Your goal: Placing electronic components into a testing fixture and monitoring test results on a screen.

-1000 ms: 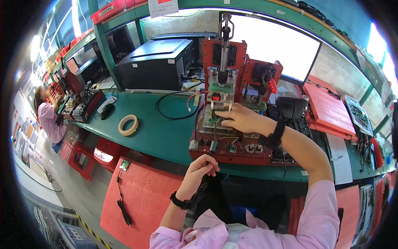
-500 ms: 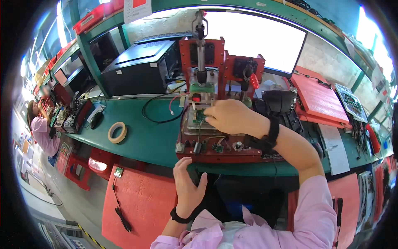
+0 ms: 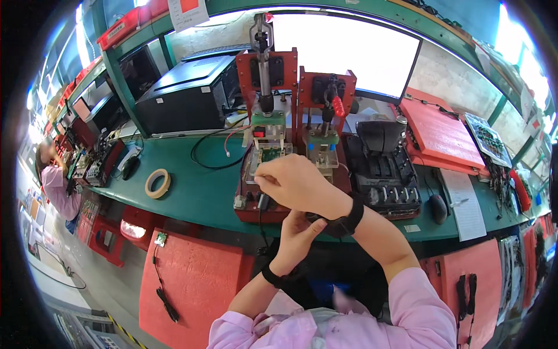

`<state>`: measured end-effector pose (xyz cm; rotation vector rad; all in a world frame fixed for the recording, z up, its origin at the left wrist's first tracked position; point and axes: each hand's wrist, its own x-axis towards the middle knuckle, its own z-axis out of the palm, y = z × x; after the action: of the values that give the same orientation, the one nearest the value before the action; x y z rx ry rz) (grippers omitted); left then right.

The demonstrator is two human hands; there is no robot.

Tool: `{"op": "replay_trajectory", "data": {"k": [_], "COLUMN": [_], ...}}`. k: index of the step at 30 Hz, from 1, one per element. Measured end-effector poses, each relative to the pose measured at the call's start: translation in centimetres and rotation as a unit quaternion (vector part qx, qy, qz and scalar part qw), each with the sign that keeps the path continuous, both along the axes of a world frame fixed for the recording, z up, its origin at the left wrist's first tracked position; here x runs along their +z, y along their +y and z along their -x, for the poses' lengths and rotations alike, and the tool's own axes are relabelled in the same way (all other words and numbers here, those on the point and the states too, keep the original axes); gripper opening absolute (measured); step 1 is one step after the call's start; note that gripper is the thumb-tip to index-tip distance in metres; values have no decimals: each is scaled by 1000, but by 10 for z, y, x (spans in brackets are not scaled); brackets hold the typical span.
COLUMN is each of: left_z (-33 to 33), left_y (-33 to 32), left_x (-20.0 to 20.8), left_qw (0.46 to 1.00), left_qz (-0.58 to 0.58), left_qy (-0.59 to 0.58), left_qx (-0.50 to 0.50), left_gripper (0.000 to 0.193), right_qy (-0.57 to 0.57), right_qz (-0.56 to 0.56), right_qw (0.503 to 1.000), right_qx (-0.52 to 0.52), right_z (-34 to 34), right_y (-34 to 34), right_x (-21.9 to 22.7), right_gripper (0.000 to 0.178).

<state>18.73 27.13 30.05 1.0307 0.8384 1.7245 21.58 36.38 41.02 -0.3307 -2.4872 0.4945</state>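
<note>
My right hand [image 3: 299, 183] is closed in a pinch just in front of the left press fixture [image 3: 266, 78]. Whatever lies between its fingertips is too small to make out. Behind those fingers, a green circuit board [image 3: 271, 154] sits in the fixture's clear nest. A black plug [image 3: 264, 201] on a cable hangs at the front of the fixture's red base, below my right fingertips. My left hand [image 3: 294, 239] is under my right wrist, thumb stretched out and apart from the fingers; the right wrist partly hides its fingertips. Nothing shows in the left hand.
A second press fixture [image 3: 326, 99] stands to the right, beside a black device [image 3: 383, 168]. A tape roll [image 3: 157, 183] and mouse [image 3: 129, 167] lie at left. A pink foam sheet [image 3: 197, 279] holds a black cable [image 3: 167, 305]. Another person [image 3: 55, 180] sits far left.
My right hand has drawn back from the board toward me, still pinched. My left hand has moved right, under the right wrist. The view has shifted slightly.
</note>
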Motion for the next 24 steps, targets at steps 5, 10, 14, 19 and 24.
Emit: {"op": "replay_trajectory", "data": {"k": [5, 10, 14, 19, 24], "left_z": [-3, -10, -14, -18, -7], "left_y": [1, 3, 1, 0, -11], "left_x": [5, 7, 1, 2, 16], "left_qw": [999, 997, 995, 997, 977], "left_qz": [-14, -4, -2, -37, -11], "left_qy": [-31, -76, -97, -49, 213], "left_qx": [0, 0, -26, -48, 9], "left_gripper": [42, 42, 44, 51, 53], "right_qy": [-23, 66, 71, 126, 152], "right_qz": [-165, -73, 18, 61, 96], "right_qw": [986, 995, 997, 989, 981], "right_qx": [-10, -17, -17, -50, -66], "right_z": [-17, -25, -23, -19, -9], "right_y": [6, 9, 5, 3, -2], "right_x": [-7, -16, -16, -8, -9], "right_gripper": [11, 11, 13, 10, 10]}}
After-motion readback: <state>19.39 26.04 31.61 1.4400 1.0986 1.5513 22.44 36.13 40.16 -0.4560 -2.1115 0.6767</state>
